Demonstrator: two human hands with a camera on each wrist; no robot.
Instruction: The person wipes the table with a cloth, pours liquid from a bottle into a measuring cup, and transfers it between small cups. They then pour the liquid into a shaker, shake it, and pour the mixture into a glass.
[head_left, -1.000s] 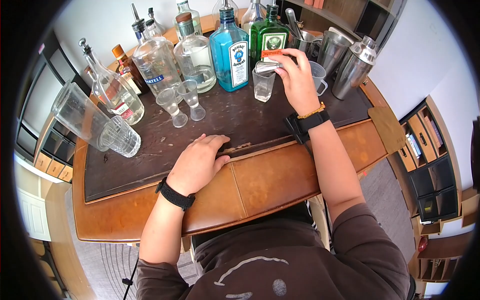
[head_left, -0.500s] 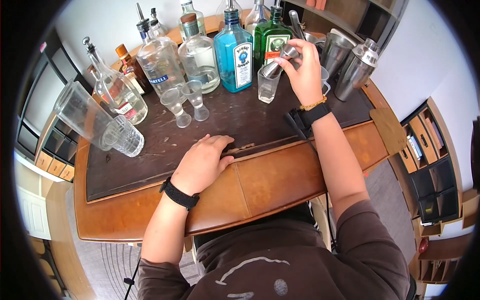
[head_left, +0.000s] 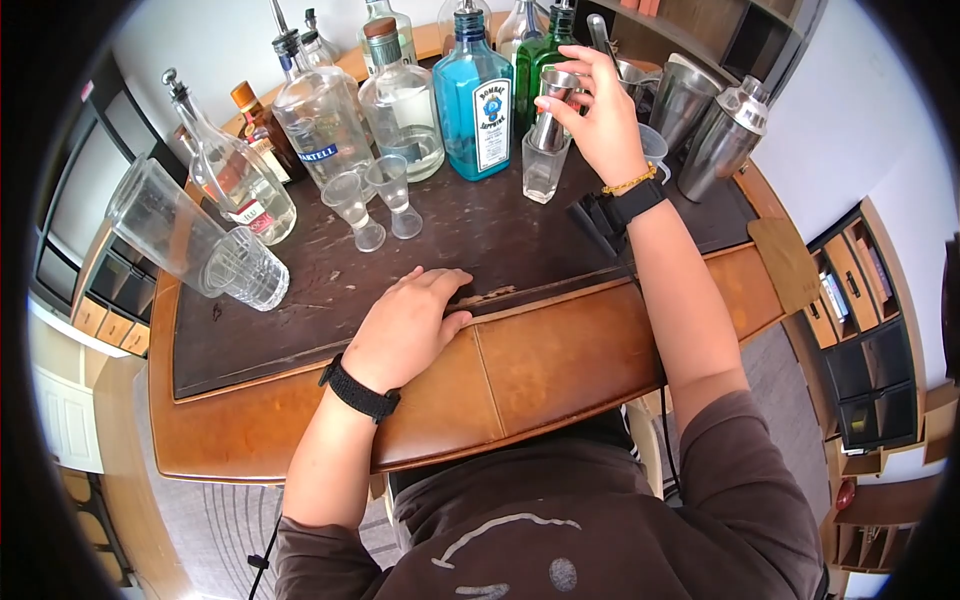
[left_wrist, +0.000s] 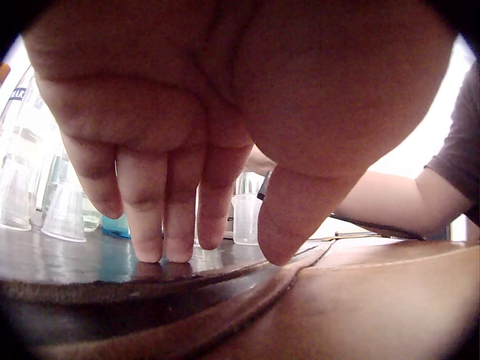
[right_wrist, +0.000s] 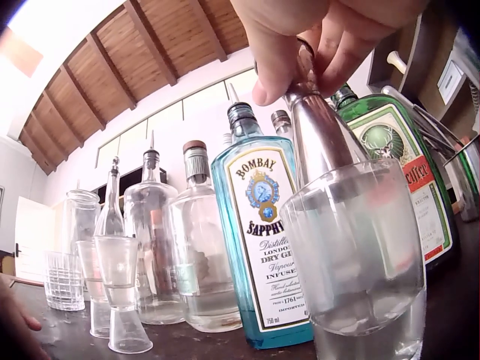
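The right hand [head_left: 603, 122] pinches a steel jigger [head_left: 549, 122] between thumb and fingers. In the right wrist view the jigger [right_wrist: 322, 127] stands almost upright, its lower cup inside the mouth of a clear glass [right_wrist: 356, 247]. That glass [head_left: 543, 175] stands on the dark desktop in front of the green bottle [head_left: 540, 65], with clear liquid low in it. The left hand [head_left: 405, 325] rests palm down near the desk's front edge and holds nothing; its fingertips touch the surface in the left wrist view, fingers [left_wrist: 146, 202] extended.
A blue bottle [head_left: 478, 110] and several clear bottles line the back. Two small plastic cups [head_left: 392, 195] stand left of centre. A tall glass [head_left: 165, 220] and a cut glass [head_left: 250, 270] are at the left. Steel shakers [head_left: 722, 140] and a plastic jug [head_left: 652, 150] are at the right.
The right hand has tipped the jigger from nearly level to almost upright, its lower end now in the glass. The left hand stays on the desk; the head view has shifted slightly.
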